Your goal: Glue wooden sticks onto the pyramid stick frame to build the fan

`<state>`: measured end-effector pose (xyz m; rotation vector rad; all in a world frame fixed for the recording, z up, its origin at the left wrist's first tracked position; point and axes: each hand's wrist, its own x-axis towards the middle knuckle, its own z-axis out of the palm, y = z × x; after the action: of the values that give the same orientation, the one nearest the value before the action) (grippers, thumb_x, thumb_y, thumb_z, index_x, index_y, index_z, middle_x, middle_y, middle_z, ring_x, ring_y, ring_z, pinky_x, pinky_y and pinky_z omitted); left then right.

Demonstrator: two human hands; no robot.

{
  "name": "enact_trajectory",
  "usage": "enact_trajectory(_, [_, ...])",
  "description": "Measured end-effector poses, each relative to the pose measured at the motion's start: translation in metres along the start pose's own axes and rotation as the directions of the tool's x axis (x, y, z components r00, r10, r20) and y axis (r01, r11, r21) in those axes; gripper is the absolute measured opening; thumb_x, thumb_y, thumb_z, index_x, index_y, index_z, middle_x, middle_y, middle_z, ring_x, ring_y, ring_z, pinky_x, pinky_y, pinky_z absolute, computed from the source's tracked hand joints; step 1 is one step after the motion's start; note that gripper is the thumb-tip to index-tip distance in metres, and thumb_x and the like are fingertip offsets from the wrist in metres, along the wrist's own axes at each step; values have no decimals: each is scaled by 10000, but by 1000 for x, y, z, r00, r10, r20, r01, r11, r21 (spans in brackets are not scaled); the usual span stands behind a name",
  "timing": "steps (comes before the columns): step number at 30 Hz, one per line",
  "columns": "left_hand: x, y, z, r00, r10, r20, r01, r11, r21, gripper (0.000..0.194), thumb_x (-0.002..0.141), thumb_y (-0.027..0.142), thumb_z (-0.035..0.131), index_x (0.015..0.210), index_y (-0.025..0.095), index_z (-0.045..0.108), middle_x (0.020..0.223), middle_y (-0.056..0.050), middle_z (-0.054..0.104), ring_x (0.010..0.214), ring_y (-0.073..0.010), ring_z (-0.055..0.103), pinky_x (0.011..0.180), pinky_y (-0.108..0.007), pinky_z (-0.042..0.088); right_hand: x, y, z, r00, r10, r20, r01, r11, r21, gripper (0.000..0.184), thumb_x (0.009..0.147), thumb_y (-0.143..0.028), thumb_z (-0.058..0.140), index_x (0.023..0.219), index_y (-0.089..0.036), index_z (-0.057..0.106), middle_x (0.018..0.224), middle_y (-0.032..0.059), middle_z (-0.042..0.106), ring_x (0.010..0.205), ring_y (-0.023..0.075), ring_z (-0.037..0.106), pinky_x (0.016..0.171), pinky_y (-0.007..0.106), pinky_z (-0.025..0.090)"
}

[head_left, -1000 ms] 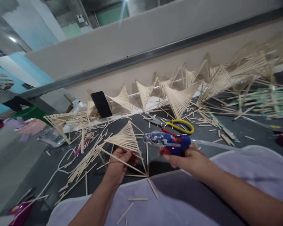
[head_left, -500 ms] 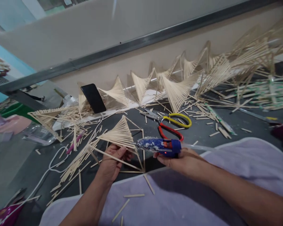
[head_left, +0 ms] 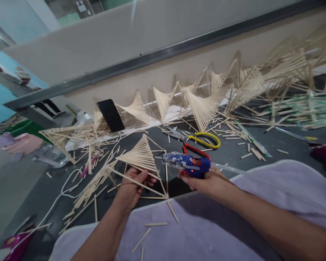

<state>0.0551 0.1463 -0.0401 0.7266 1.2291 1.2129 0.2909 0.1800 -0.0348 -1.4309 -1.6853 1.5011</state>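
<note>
Left hand [head_left: 133,186] pinches stick frame [head_left: 139,156] near front edge of table [head_left: 295,144]; right hand [head_left: 210,181] grips glue gun [head_left: 179,161], nozzle [head_left: 158,157] leftward toward frame.

No legible text, glue gun label [head_left: 192,168] perhaps printed, blurred

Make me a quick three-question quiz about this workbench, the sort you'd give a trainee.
1. Which hand holds the blue glue gun?
2. True or false: the scissors-like tool has one red handle and one yellow handle.
3. What does the left hand hold?
A) a phone
B) a wooden-stick frame
C) a white cable

Key:
1. The right hand.
2. True.
3. B.
</note>
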Motion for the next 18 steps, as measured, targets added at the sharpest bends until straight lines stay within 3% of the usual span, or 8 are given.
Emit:
enact_trajectory(5, [-10,3,-4,1000,-13,15,14,1000,-10,148,701,261,685,788,169,610,788,-49,679,756,-174,657,720,-285,514,0,-5,-3,1000,-12,15,12,999,-32,274,678,-456,581,770,-223,692,650,22,665,663,205,605,613,286,472])
enact_trajectory(11, [-20,9,1,995,39,94,-26,991,-132,154,777,271,601,909,201,566,708,-9,603,731,-185,650,736,-328,506,1,-4,-3,997,-72,7,72,996,-46,293,698,-449,553,826,-215,675,639,18,650,660,195,600,620,276,459])
enact_trajectory(15, [-25,10,1,1000,-5,21,9,973,-232,141,757,226,617,885,183,575,725,-15,608,781,-202,642,851,-436,477,0,-6,-2,999,-45,10,46,998,-43,295,698,-456,550,831,-225,676,641,17,653,658,194,604,609,273,458])
enact_trajectory(18, [-23,9,-4,996,-60,-63,44,971,-237,149,733,211,644,866,163,600,735,-30,626,800,-204,642,852,-408,488,-1,-9,-1,1000,-17,18,17,999,-43,282,693,-442,554,817,-223,681,651,19,659,662,194,604,595,268,450])
